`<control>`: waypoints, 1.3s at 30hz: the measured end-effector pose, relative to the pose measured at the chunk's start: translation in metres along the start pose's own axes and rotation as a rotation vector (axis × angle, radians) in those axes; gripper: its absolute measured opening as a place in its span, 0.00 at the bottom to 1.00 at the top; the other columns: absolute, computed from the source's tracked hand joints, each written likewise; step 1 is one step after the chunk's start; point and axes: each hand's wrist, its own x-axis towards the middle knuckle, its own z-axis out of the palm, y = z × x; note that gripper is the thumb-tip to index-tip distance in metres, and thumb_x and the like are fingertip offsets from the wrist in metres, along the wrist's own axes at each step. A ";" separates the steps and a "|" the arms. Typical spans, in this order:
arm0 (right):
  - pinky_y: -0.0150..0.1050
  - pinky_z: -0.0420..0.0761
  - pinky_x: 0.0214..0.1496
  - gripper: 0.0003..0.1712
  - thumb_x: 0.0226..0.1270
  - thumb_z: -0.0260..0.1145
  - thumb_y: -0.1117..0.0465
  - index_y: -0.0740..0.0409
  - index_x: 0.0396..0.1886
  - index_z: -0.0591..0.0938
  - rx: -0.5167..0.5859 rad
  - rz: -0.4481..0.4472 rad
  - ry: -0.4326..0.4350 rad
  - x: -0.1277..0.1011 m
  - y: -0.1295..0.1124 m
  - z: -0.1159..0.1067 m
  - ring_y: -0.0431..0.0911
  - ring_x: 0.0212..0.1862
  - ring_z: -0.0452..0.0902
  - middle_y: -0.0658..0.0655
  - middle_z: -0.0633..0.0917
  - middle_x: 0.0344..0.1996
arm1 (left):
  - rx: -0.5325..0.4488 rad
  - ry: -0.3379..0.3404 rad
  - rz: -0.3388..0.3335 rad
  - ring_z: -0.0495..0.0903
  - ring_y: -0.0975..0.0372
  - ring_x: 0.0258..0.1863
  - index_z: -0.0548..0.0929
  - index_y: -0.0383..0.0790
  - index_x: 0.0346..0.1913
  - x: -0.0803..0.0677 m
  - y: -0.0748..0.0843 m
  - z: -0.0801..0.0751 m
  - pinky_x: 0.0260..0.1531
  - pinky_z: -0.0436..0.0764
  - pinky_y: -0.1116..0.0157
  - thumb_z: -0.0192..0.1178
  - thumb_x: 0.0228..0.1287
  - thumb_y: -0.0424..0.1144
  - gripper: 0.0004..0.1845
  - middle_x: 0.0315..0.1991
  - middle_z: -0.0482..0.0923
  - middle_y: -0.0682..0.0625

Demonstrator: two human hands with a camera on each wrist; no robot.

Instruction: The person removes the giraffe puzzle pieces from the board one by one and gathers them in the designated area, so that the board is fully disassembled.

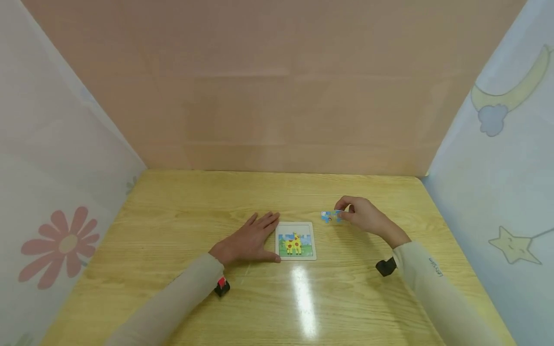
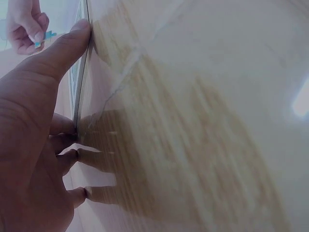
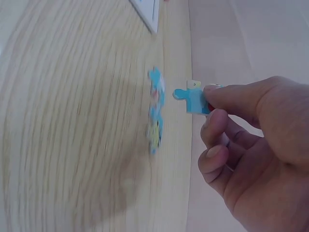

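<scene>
Right hand [image 1: 365,216] pinches a small puzzle piece [image 3: 195,100] between thumb and index finger, its other fingers loosely curled beneath. Thin and flat, the piece is pale blue with a rounded knob, and it hangs in the air just beside the loose pieces [image 3: 155,108] on the table. Those are blurred in the right wrist view, blue with touches of yellow and red, their outlines knobbed.

Left of them lies a squarish white tray [image 1: 294,229] with rounded corners, smooth and flat on the table. Its lower part holds a yellow giraffe [image 1: 293,244] with red spots, set against blue and green; the upper band is plain pale. The left hand [image 1: 251,240] has its fingers spread, gripping nothing, with fingertips and thumb touching the tray's left edge.

Glossy wood grain covers the table [image 1: 195,202], with a bright streak of reflected light. Behind stands a creased, pinkish-brown back wall [image 1: 277,96].
</scene>
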 end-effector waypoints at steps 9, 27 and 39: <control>0.34 0.75 0.34 0.08 0.80 0.65 0.62 0.62 0.49 0.84 -0.010 0.067 0.032 -0.009 0.034 -0.013 0.42 0.32 0.72 0.61 0.85 0.45 | -0.003 0.004 -0.003 0.40 0.56 0.90 0.47 0.42 0.88 -0.001 -0.002 0.001 0.88 0.41 0.45 0.57 0.66 0.79 0.63 0.90 0.40 0.52; 0.38 0.78 0.42 0.09 0.79 0.66 0.64 0.60 0.52 0.88 -0.082 0.066 0.053 0.001 0.065 -0.007 0.45 0.39 0.76 0.60 0.87 0.47 | -0.006 0.011 -0.007 0.41 0.56 0.90 0.47 0.41 0.88 -0.001 -0.002 0.001 0.88 0.41 0.45 0.57 0.66 0.79 0.63 0.90 0.41 0.52; 0.34 0.75 0.32 0.14 0.82 0.62 0.62 0.65 0.58 0.83 -0.005 0.013 0.072 0.002 0.027 0.006 0.44 0.32 0.70 0.65 0.84 0.52 | 0.001 0.019 0.025 0.42 0.54 0.90 0.48 0.40 0.88 0.004 0.003 -0.001 0.88 0.42 0.44 0.56 0.67 0.79 0.62 0.90 0.42 0.49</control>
